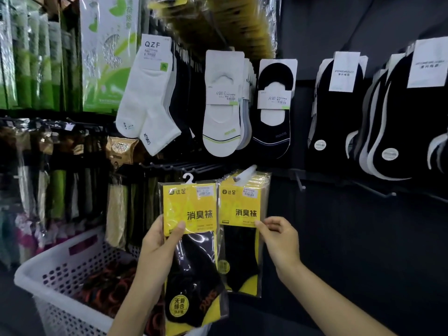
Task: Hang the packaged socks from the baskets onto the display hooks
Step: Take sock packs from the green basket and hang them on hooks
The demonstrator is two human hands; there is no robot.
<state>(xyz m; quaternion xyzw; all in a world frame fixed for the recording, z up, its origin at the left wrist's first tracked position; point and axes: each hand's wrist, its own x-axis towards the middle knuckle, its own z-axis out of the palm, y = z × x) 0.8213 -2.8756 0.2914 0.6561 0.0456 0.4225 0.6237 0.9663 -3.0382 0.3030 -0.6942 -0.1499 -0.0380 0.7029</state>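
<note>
**Sock display: two yellow packs in hand**

1. Left hand [157,248]: curled round the left edge of a held sock pack [194,241], thumb pressed flat on the front of its yellow card, fingers hidden behind.
2. Right hand [282,238]: thumb and fingertips pinching the right edge of the front pack in the hanging stack [240,209], at the lower corner of its yellow card.
3. Held sock pack: clear sleeve, yellow header card, black sock with yellow toe. Upright, slightly tilted, touching the hanging stack on its right side. Its white hanger hook [188,178] sits just below the tips of the display pegs [169,166]; whether it is on a peg cannot be told.
4. Hanging stack: several matching packs, suspended from white hangers on the same row.
5. Basket [60,270]: white, perforated wall, lower left, below the left forearm; holds dark packs with orange-red markings.
6. Row above: white ankle socks [148,93], white no-show socks [223,105], black no-show socks [274,105].
7. Further right: black socks with white labels [339,105]; bare pegs [300,184] beneath them.
</note>
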